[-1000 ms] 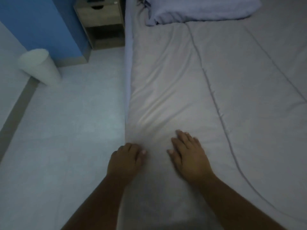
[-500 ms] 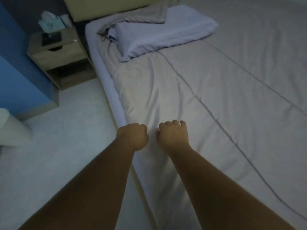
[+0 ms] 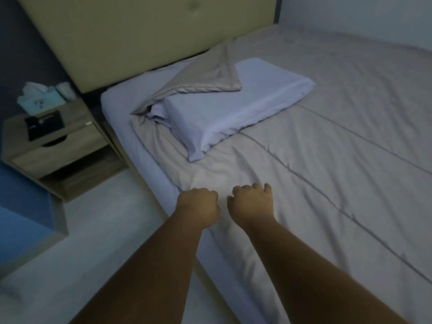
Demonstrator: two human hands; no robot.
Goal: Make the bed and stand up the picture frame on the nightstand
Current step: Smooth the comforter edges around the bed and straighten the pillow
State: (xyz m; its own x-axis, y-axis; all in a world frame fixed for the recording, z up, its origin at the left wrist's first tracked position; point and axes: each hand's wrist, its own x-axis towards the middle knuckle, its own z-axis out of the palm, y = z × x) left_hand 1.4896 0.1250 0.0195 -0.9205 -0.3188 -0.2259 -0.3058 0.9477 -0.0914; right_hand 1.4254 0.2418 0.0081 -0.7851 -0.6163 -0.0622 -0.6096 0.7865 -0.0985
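A beige comforter covers the bed, and its top corner lies folded back over a lavender pillow. My left hand is a fist at the comforter's side edge, with fabric bunched just ahead of it. Close beside it, my right hand rests on the comforter with its fingers curled into the cloth. A dark picture frame lies flat on the wooden nightstand at the left, well away from both hands.
A tissue box stands at the back of the nightstand. A padded headboard rises behind the bed. The lavender fitted sheet shows along the bed's left side. Pale floor runs between bed and blue wall.
My hands have gone from lying flat on the comforter to clenched fists, and they have moved up the bed's side toward the pillow. The headboard and nightstand top have come into view.
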